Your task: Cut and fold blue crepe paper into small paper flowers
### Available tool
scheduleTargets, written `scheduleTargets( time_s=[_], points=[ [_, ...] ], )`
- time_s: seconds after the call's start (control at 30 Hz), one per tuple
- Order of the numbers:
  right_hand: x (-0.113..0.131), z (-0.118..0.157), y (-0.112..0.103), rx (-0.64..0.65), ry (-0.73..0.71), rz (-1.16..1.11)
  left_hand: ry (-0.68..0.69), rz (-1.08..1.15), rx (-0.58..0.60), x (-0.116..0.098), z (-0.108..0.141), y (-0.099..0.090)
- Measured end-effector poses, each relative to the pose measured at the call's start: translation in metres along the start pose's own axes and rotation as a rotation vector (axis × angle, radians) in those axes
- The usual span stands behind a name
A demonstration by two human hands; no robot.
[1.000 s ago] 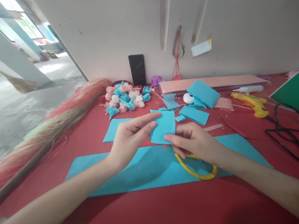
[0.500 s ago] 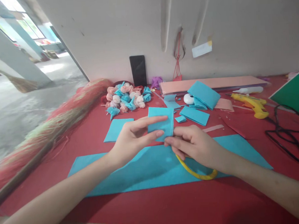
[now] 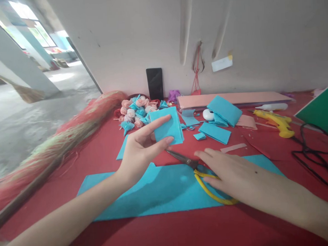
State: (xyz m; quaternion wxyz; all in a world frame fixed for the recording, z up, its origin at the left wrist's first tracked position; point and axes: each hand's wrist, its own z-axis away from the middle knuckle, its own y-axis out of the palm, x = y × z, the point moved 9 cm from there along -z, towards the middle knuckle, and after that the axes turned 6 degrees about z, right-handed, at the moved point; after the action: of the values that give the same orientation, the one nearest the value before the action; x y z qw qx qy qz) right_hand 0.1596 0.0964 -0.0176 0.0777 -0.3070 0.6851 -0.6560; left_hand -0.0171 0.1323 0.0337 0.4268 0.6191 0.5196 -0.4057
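Note:
My left hand (image 3: 139,149) is closed on a small folded square of blue crepe paper (image 3: 166,127), held up above the table between thumb and fingers. Its layered edges show on the right side. My right hand (image 3: 223,167) is over the handles of a pair of scissors (image 3: 191,162), fingers stretched and partly spread, with no firm grip visible. The scissors have dark blades pointing left and yellow handles. They lie on a long strip of blue crepe paper (image 3: 145,196). Another blue piece (image 3: 121,148) is partly hidden behind my left hand.
Paper roses (image 3: 136,109) are heaped at the back beside a black phone (image 3: 155,84) leaning on the wall. Folded blue paper (image 3: 224,111), a yellow glue gun (image 3: 279,121) and its black cord (image 3: 314,156) lie to the right. Red-and-pale fringe (image 3: 72,141) lines the left edge.
My right hand has let go of the blue square and opened over the scissors, exposing their blades. My left hand keeps the square, now tilted and slightly further left. The view has shifted slightly.

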Motion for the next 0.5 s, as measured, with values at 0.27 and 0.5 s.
scheduleTargets(
  time_s=[0.27, 0.5],
  points=[
    [0.003, 0.01, 0.031, 0.014, -0.131, 0.373, -0.001, -0.053, 0.015, -0.005, 0.001, -0.001],
    [-0.004, 0.002, 0.033, 0.108, -0.036, 0.274, -0.089, 0.061, 0.059, 0.002, 0.001, 0.001]
  ],
)
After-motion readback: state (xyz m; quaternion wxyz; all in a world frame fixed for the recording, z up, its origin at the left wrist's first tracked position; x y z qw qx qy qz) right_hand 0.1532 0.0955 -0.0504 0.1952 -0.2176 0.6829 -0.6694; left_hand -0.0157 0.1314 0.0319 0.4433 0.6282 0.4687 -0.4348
